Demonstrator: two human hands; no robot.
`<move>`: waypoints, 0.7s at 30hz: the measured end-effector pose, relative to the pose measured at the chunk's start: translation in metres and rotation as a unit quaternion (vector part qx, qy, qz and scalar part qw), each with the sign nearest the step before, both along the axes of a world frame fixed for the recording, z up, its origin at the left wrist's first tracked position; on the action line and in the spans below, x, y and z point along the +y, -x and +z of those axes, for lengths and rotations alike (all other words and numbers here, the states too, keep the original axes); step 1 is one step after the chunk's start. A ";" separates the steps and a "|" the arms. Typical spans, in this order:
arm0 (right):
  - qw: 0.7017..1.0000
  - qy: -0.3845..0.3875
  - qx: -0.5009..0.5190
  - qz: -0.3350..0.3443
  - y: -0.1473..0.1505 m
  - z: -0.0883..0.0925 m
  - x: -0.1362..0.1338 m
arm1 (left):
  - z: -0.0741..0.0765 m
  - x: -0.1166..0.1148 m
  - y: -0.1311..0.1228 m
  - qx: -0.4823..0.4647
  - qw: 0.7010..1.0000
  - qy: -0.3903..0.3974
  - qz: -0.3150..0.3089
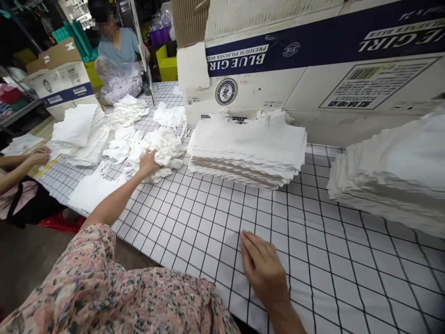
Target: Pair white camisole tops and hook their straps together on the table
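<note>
My left hand (149, 164) reaches far out to a crumpled heap of white fabric pieces (168, 147), its fingers bent into the cloth and partly hidden by it. My right hand (264, 264) lies on the checked tablecloth (208, 222), palm down, fingers stretched out side by side and holding nothing. Beyond it sits a neat stack of white cut fabric pieces (248, 146), wavy at the edges. Close to my left forearm, a flat white fabric piece (92, 189) lies near the table's front edge.
A second tall white fabric stack (392, 171) stands at the right. A large upside-down carton (299, 88) runs along the back. Further left are more fabric piles (83, 132), a smaller carton (69, 86), a co-worker's hands (40, 155), and a person (120, 46) behind a plastic bag (121, 81).
</note>
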State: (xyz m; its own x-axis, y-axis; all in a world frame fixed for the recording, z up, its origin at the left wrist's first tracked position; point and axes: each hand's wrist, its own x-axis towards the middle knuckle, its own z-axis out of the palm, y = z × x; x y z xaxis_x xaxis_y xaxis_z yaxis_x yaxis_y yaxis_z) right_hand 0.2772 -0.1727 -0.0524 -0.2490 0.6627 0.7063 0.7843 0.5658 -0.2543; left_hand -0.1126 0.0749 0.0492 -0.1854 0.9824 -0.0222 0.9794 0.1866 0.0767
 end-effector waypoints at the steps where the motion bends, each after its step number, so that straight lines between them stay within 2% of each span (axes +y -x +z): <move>1: 1.000 -0.009 0.014 0.014 0.002 0.001 0.001 | 0.000 -0.025 -0.008 -0.006 1.000 0.003 -0.009; 6: 0.994 -0.023 0.080 0.067 0.015 0.020 -0.006 | -0.005 -0.142 -0.056 -0.026 0.997 0.015 -0.065; 8: 0.992 -0.026 0.111 0.056 0.014 0.029 -0.015 | -0.007 -0.179 -0.081 -0.037 0.993 0.027 -0.105; 10: 0.989 -0.031 0.146 0.013 0.008 0.036 -0.022 | -0.010 -0.206 -0.111 -0.049 0.985 0.040 -0.159; 12: 0.985 -0.029 0.162 -0.043 -0.005 0.040 -0.025 | -0.012 -0.221 -0.147 -0.063 0.970 0.050 -0.228; 14: 0.982 -0.004 0.163 -0.091 -0.030 0.044 -0.024 | -0.014 -0.226 -0.192 -0.079 0.949 0.058 -0.298; 17: 0.969 0.044 0.181 -0.160 -0.081 0.053 -0.028 | -0.017 -0.225 -0.271 -0.113 0.910 0.084 -0.389; 21: 0.933 0.067 0.227 -0.272 -0.147 0.064 -0.057 | -0.026 -0.216 -0.382 -0.160 0.849 0.112 -0.490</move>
State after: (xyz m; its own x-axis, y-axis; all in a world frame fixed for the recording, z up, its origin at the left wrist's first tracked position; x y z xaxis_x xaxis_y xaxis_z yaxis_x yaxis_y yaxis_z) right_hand 0.4238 -0.2299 0.0114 0.4548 0.6935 0.5587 0.7402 0.0544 -0.6701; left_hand 0.2696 -0.1416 0.0235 0.7699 0.6260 -0.1238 0.6083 -0.6613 0.4390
